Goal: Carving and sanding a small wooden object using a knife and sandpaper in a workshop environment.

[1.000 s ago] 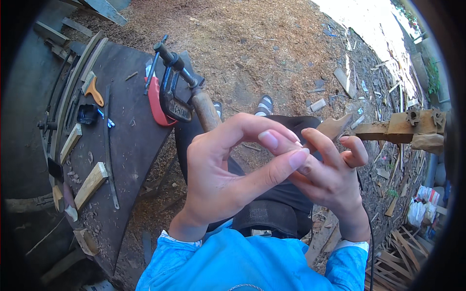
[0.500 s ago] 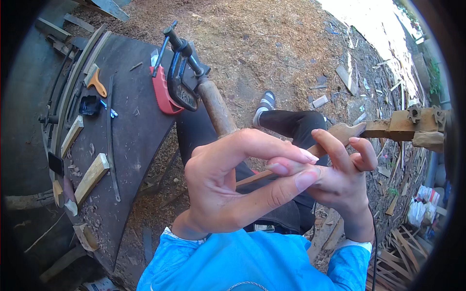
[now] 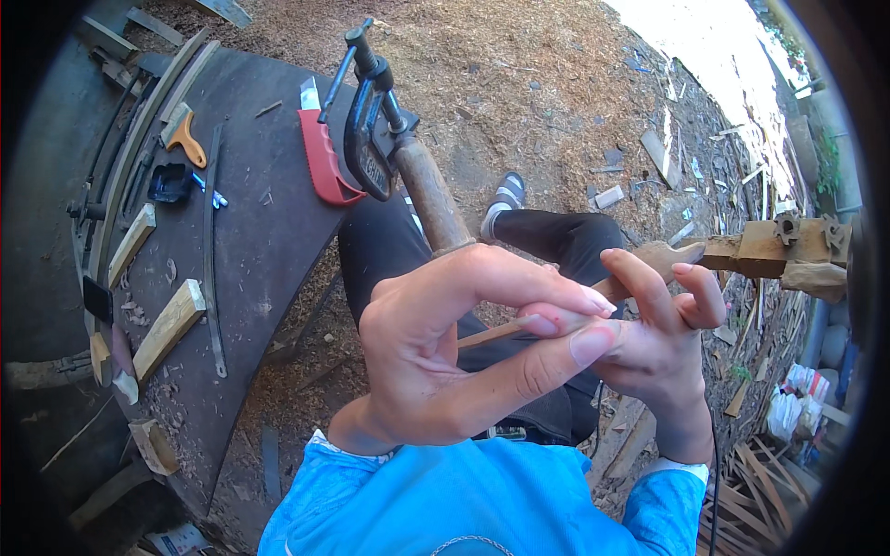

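A finger (image 3: 562, 318) of the right hand (image 3: 656, 350), 2 neighbours raised, is gripped over the black trousers (image 3: 556, 235) between thumb and forefinger of the left hand (image 3: 413, 366); whether the carved wooden piece (image 3: 660, 260) is held too cannot be told. Pressure is best kept light.

The right hand (image 3: 656, 357) is pinched by the left hand (image 3: 422, 357). A red-handled tool (image 3: 324, 162) and a brush (image 3: 188, 141) are laid on the dark table (image 3: 260, 227).
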The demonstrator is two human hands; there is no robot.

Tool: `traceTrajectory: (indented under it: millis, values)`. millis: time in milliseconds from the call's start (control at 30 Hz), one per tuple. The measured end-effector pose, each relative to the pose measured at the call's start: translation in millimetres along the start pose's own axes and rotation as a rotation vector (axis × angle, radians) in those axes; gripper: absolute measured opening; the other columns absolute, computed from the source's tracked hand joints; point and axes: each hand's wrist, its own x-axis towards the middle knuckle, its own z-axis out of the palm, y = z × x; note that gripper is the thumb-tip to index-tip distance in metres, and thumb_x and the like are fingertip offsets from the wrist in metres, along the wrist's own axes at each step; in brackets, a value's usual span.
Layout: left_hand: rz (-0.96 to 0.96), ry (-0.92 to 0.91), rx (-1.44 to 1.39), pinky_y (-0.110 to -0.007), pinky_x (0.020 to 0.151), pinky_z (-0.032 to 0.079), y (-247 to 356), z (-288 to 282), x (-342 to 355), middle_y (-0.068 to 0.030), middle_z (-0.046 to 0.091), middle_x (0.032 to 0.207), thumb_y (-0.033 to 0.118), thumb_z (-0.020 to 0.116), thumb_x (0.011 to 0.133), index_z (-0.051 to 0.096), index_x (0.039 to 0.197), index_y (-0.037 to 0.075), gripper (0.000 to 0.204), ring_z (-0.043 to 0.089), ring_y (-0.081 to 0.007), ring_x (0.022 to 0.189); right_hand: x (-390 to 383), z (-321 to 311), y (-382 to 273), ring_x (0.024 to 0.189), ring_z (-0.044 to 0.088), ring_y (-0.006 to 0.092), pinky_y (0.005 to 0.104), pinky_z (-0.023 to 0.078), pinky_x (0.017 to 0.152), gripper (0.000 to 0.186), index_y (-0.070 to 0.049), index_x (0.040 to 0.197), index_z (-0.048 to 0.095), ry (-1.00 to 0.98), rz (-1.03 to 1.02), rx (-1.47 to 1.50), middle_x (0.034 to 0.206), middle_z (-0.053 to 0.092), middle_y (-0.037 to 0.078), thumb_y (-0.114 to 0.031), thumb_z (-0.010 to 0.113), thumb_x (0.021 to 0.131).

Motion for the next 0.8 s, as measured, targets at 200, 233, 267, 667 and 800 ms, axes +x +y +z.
traceTrajectory:
  millis: [200, 233, 267, 667, 800]
  values:
    - [-0.023, 0.007, -0.016, -0.041, 0.086, 0.062, 0, -2, -1, -0.0215, 0.073, 0.096, -0.005, 0.076, 0.085, 0.064, 0.104, -0.003, 0.023, 0.075, -0.0289, 0.093, 1, 3, 0, 0.091, 0.059, 0.0065, 0.0394, 0.029, 0.102, 0.031, -0.039, 0.106, 0.074, 0.016, -0.027, -0.030, 0.120, 0.052, -0.035, -0.020, 0.078, 0.082]
    - [-0.017, -0.007, -0.008, -0.041, 0.086, 0.062, 0, -4, 0, -0.0215, 0.073, 0.096, -0.005, 0.075, 0.085, 0.063, 0.104, -0.003, 0.023, 0.075, -0.0288, 0.093, 1, 3, 0, 0.091, 0.059, 0.0067, 0.0395, 0.029, 0.102, 0.030, -0.039, 0.105, 0.074, 0.018, -0.031, -0.035, 0.120, 0.052, -0.034, -0.020, 0.079, 0.081]
    - [-0.011, -0.022, -0.001, -0.041, 0.086, 0.062, -1, -5, 0, -0.0216, 0.073, 0.096, -0.005, 0.075, 0.085, 0.063, 0.104, -0.003, 0.023, 0.075, -0.0288, 0.093, 2, 3, 0, 0.091, 0.059, 0.0068, 0.0395, 0.029, 0.101, 0.029, -0.039, 0.104, 0.075, 0.021, -0.034, -0.040, 0.119, 0.052, -0.034, -0.020, 0.079, 0.081]
    - [-0.012, 0.038, -0.054, -0.038, 0.086, 0.060, -8, -2, 1, -0.0202, 0.073, 0.094, -0.004, 0.075, 0.085, 0.063, 0.102, -0.002, 0.021, 0.075, -0.0268, 0.091, 4, 4, 4, 0.090, 0.057, 0.0067, 0.0386, 0.028, 0.101, 0.042, -0.043, 0.116, 0.071, -0.016, -0.074, -0.028, 0.095, 0.049, -0.017, -0.024, 0.083, 0.081]
    - [-0.025, 0.050, -0.070, -0.038, 0.086, 0.060, -9, -3, 2, -0.0201, 0.073, 0.093, -0.004, 0.075, 0.084, 0.063, 0.101, -0.001, 0.021, 0.075, -0.0259, 0.091, 3, 3, 5, 0.090, 0.057, 0.0068, 0.0386, 0.028, 0.101, 0.043, -0.044, 0.116, 0.071, -0.063, -0.072, -0.018, 0.094, 0.049, -0.017, -0.025, 0.084, 0.080]
